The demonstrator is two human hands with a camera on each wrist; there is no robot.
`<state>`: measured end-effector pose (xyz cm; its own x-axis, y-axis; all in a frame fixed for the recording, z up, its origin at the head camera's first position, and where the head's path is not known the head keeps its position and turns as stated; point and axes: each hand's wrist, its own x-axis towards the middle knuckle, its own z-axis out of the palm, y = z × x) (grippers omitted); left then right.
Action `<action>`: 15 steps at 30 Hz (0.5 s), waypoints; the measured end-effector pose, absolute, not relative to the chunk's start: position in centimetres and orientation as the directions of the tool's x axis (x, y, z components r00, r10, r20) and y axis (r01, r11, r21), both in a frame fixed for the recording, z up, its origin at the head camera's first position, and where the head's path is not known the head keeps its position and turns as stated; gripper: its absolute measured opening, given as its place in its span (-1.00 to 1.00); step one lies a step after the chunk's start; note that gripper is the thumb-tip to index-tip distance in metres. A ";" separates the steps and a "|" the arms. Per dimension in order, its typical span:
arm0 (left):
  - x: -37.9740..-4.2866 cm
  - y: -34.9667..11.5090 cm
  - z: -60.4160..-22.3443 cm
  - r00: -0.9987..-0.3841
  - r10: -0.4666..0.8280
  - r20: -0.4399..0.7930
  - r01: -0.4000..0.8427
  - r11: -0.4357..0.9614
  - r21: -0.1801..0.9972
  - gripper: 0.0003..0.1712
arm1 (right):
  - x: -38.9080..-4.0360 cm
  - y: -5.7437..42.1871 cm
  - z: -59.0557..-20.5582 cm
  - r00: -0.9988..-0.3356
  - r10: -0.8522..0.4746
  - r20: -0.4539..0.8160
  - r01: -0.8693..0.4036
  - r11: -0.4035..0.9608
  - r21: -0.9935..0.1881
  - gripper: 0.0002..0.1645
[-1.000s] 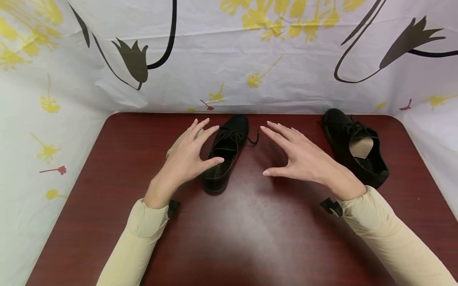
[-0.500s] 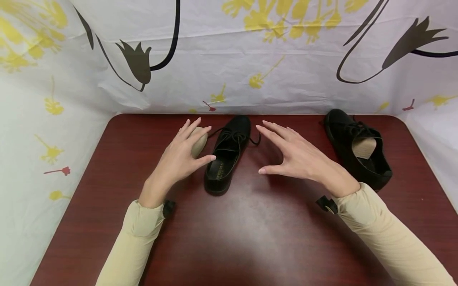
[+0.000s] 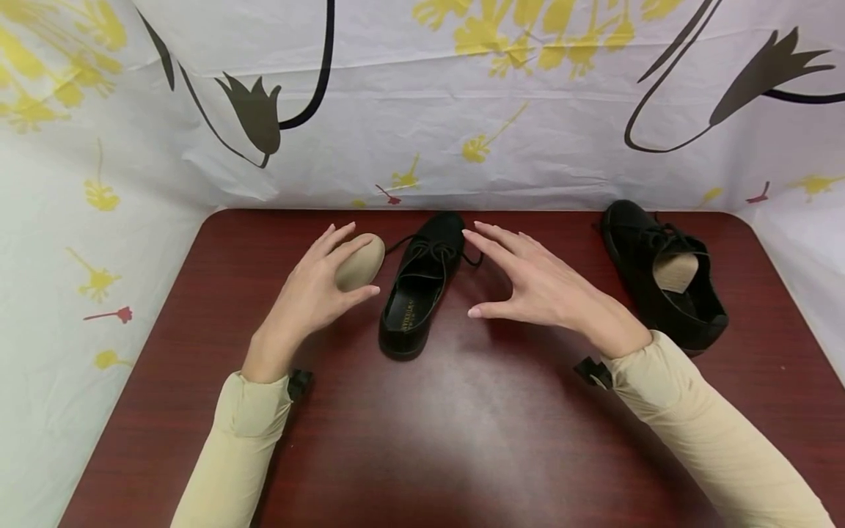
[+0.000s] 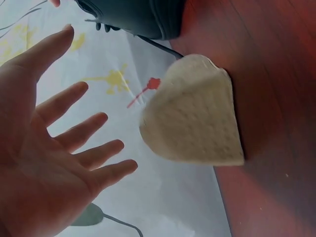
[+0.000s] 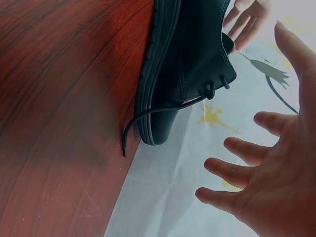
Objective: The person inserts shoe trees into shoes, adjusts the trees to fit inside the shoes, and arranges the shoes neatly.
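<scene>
A black lace-up shoe (image 3: 411, 304) lies on the table between my two hands, its toe pointing to the back and its laces loosely spread. My left hand (image 3: 308, 286) hovers with spread fingers above a beige toe-shaped insert (image 3: 363, 265), left of that shoe. In the left wrist view the insert (image 4: 192, 118) has a flat cut end and stands apart from the fingers. To the right of the shoe, my right hand (image 3: 538, 282) is held in the air with fingers spread. The right wrist view shows the shoe's side (image 5: 190, 59) and a dangling lace, untouched by that hand.
A second black shoe (image 3: 634, 257) stands at the right back, with a beige insert (image 3: 675, 273) inside it. The dark red table (image 3: 422, 440) meets a white printed cloth (image 3: 396, 110) hanging along its back and sides.
My left hand has moved left, away from the shoe, bringing more of the insert into sight. My right hand has shifted slightly left toward the shoe.
</scene>
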<state>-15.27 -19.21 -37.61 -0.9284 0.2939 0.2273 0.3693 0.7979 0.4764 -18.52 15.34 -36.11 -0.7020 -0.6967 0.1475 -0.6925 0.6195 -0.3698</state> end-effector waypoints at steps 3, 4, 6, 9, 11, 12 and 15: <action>-15.2 -19.7 -37.8 -0.926 0.297 0.235 0.376 0.795 0.476 -0.14 | -18.7 15.1 -36.1 -0.697 -0.702 0.147 -0.697 0.613 -0.373 0.24; -15.2 -19.9 -37.9 -0.924 0.298 0.239 0.380 0.791 0.480 -0.15 | -18.8 15.1 -36.1 -0.695 -0.704 0.148 -0.698 0.611 -0.372 0.24; -15.3 -20.2 -38.1 -0.920 0.305 0.248 0.390 0.784 0.484 -0.17 | -18.9 14.9 -36.1 -0.690 -0.707 0.153 -0.704 0.608 -0.368 0.23; -15.4 -20.6 -38.4 -0.914 0.314 0.257 0.403 0.772 0.491 -0.18 | -19.2 14.6 -36.0 -0.683 -0.713 0.159 -0.711 0.600 -0.367 0.23; -15.5 -20.9 -38.4 -0.910 0.322 0.263 0.413 0.764 0.495 -0.18 | -19.5 14.4 -36.0 -0.679 -0.716 0.165 -0.716 0.594 -0.368 0.23; -15.6 -21.0 -38.5 -0.908 0.325 0.264 0.417 0.760 0.498 -0.19 | -19.6 14.3 -36.0 -0.677 -0.717 0.167 -0.717 0.591 -0.371 0.23; -15.7 -21.5 -38.7 -0.898 0.340 0.280 0.439 0.735 0.516 -0.22 | -19.8 14.0 -36.1 -0.680 -0.714 0.167 -0.713 0.590 -0.378 0.23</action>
<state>-15.75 -21.48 -38.71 -0.8978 0.3401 0.2797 0.4394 0.7351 0.5163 -19.84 13.96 -36.06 -0.6797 -0.7142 0.1672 -0.7133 0.5903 -0.3778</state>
